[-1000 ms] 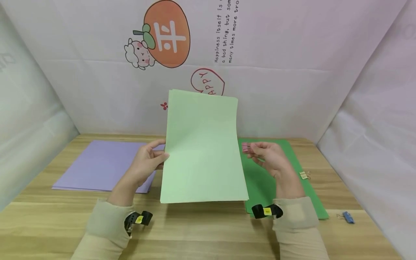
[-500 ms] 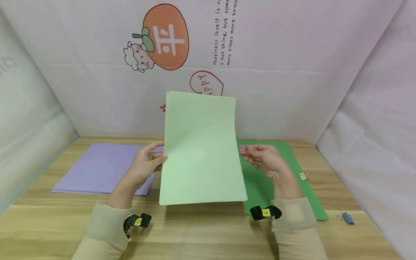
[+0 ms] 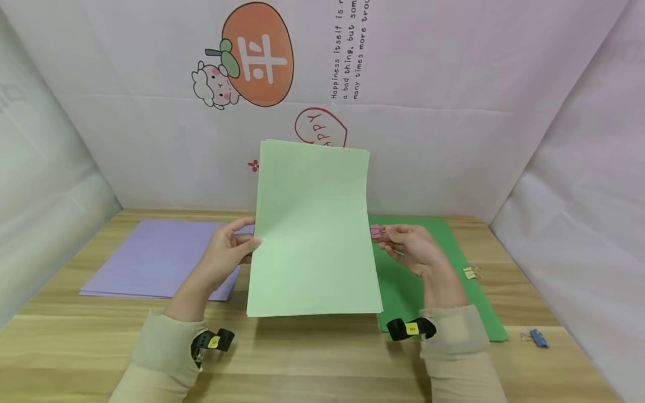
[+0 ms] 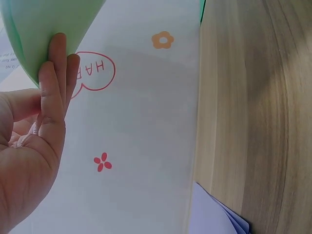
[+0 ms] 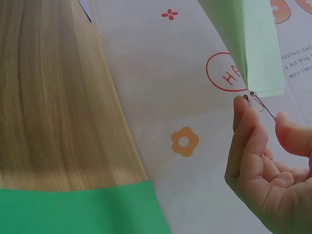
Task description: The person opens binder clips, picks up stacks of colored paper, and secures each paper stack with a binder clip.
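Note:
Several light green sheets of paper are held up in a stack, tilted above the table. My left hand pinches their left edge, thumb in front and fingers behind, as the left wrist view also shows. In my right hand a pink binder clip is pinched by its wire handles between thumb and fingers. The clip is right at the stack's right edge; in the right wrist view, its wire handles lie just below the paper's edge.
Purple sheets lie at the left of the wooden table, darker green sheets at the right. A yellow binder clip sits at the green stack's right edge, and a blue binder clip lies further right. White printed cloth stands behind.
My right hand has moved slightly left, bringing the pink binder clip up to the right edge of the light green paper. My left hand keeps its grip in nearly the same place.

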Tool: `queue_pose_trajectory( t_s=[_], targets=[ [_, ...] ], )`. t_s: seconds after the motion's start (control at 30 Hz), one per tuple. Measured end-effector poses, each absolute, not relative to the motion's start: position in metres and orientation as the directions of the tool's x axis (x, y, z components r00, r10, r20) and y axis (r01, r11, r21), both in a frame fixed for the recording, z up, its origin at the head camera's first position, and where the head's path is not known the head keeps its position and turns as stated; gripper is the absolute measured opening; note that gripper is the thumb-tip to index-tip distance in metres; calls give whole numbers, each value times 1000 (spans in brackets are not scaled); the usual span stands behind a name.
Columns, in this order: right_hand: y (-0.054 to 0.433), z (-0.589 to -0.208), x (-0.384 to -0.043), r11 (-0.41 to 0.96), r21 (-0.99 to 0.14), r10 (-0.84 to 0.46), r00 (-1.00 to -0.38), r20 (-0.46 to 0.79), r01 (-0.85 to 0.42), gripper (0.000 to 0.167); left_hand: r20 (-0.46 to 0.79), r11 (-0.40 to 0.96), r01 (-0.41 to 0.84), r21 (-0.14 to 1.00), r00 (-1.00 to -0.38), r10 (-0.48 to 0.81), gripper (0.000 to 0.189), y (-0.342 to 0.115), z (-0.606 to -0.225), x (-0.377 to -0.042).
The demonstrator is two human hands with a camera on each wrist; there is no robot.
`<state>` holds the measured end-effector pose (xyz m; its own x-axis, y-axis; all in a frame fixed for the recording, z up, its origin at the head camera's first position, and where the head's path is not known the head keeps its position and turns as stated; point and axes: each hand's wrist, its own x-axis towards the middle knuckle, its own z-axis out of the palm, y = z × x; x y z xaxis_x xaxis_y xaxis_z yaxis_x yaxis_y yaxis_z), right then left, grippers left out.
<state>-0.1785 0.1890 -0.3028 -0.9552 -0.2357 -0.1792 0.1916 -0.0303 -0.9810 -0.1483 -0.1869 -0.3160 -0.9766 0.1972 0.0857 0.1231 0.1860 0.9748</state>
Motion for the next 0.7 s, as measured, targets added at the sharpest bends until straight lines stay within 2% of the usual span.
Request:
queue_pose_trajectory(
  t_s=[0.43, 0.7],
  targets=[
    [187, -301, -176, -36, -977, -251, -948, -195, 210, 49, 125, 173, 163, 971, -969, 212, 48, -186, -316, -148],
    [186, -303, -176, -36, -981, -274, -946, -172, 189, 31, 125, 179, 162, 970, -971, 203, 47, -183, -315, -147]
  ],
)
